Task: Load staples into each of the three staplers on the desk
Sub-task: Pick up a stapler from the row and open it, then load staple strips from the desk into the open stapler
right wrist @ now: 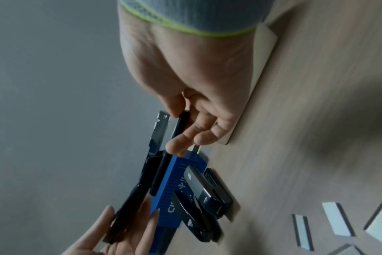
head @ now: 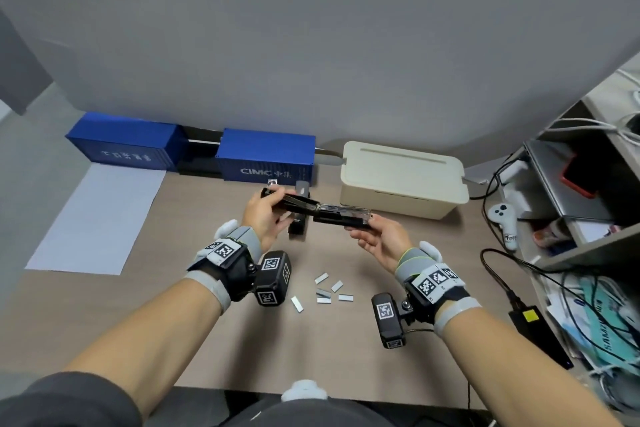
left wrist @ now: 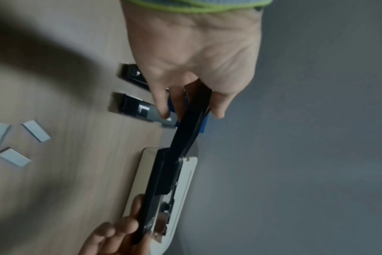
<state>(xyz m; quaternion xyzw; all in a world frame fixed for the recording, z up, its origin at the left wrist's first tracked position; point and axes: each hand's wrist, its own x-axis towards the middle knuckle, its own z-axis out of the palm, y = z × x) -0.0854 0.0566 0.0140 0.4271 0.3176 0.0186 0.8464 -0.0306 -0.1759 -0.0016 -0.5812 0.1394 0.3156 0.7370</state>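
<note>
The opened stapler [head: 317, 210] hangs in the air above the far middle of the worktop [head: 173, 322], swung out nearly flat so that its black top arm points to the person's left and its base and metal staple channel point right. The left hand [head: 265, 215] grips the top arm near its outer end, thumb on one side and fingers [left wrist: 161, 103] curled round the other, as the left wrist view shows. The right hand [head: 379, 236] holds the opposite end, the black base pinched between the thumb and bent fingers [right wrist: 185, 139], while the bright channel stands free just beside them. Directly beneath the held stapler two other staplers [head: 298, 215] lie side by side on the worktop, one black and one with a grey top. Nearer the person, between the two wrists, several strips of staples [head: 325, 291] lie scattered and apart from each other. Behind everything, against the wall, stand two blue container-shaped boxes [head: 266, 159] and a cream box [head: 401, 177] with a slotted lid; a white sheet of paper [head: 100, 218] lies at the far left.
</note>
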